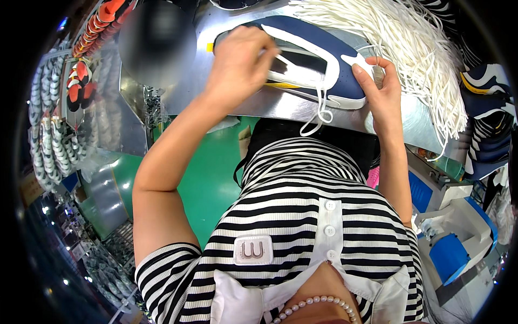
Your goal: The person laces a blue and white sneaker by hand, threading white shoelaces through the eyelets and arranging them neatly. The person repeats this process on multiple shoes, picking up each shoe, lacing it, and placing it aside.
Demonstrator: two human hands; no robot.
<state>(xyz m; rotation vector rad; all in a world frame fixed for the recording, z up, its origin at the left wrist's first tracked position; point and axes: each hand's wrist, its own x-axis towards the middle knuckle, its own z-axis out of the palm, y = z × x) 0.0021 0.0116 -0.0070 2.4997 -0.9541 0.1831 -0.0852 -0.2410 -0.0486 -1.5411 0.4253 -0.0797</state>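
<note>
A navy and white shoe upper [302,33] lies on its side across the metal worktop, its toe to the right. My right hand [384,86] grips the toe end, thumb on the near face and fingers curled round the far side. Over the opening, my left hand [240,62] is closed in a pinch, its fingertips slightly blurred. A white shoelace [322,102] seems to run from those fingertips through the eyelet area; a loop of it hangs past the near edge of the worktop. What lies beneath my left palm is hidden.
A thick heap of white laces [415,70] spreads over the right of the metal worktop [248,102]. More navy and white uppers [485,124] are stacked at far right, above a blue and white machine [458,243]. Orange and black shoe parts [81,81] hang at left.
</note>
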